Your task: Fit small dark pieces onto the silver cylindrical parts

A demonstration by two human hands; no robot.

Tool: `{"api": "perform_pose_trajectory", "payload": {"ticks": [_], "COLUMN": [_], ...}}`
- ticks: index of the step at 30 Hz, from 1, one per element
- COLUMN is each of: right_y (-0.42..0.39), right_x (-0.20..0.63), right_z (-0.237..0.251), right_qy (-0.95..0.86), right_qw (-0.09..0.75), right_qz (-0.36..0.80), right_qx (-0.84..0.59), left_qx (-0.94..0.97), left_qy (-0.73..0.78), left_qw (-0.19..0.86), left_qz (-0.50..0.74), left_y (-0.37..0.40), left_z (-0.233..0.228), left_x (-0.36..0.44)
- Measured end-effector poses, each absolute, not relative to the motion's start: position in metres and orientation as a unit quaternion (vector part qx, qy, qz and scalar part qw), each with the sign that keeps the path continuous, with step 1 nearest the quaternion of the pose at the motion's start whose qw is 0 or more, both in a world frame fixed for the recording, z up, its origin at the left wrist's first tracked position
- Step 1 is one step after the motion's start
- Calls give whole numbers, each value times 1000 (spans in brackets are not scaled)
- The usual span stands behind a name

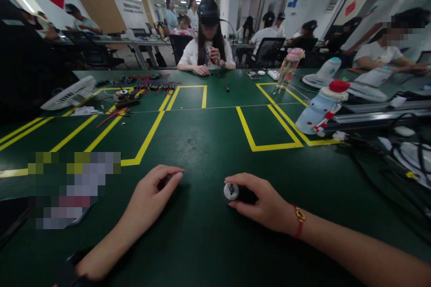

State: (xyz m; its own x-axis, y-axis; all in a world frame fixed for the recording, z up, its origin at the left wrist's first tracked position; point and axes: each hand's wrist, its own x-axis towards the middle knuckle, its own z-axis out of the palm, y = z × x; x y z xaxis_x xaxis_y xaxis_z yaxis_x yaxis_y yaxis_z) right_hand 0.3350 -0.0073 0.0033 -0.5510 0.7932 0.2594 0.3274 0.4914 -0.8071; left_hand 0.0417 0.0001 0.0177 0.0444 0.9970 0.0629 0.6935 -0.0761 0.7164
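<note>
My right hand [266, 202] rests on the green table [208, 143] near its front edge and grips a small black cylinder with a round silver end cap [231, 191], which faces left. My left hand [153, 193] lies a little to the left, fingers curled over something small and dark that I cannot make out. A red cord bracelet sits on my right wrist [298, 220].
Yellow tape lines mark boxes on the table. A white fan [69, 94], coloured wires [151, 86] and a small motor [121, 96] lie at far left. A light-blue bottle with red cap [321, 105] and cables [397, 152] are at right. A person sits opposite [207, 49].
</note>
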Motion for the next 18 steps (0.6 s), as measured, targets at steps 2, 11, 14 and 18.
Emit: {"api": "perform_pose_trajectory", "payload": {"ticks": [2,11,14,18], "right_y": [-7,-7,-7,-10], "right_x": [335,333,334,332], "right_z": [0,-2,1,1], "right_qy": [-772,-778,-803,-808], "right_qw": [320,310,311,326], "right_qz": [395,383,332,299], "right_qx": [-381,-390,-386,-390], "left_qx": [728,765,748,778], "left_qy": [556,457,484,497], "left_qw": [280,316,303,279], "left_qz": [287,326,337,265], "left_y": [-7,-7,-5,-4], "left_z": [27,51,46,26], "left_x": [66,125,115,109]}}
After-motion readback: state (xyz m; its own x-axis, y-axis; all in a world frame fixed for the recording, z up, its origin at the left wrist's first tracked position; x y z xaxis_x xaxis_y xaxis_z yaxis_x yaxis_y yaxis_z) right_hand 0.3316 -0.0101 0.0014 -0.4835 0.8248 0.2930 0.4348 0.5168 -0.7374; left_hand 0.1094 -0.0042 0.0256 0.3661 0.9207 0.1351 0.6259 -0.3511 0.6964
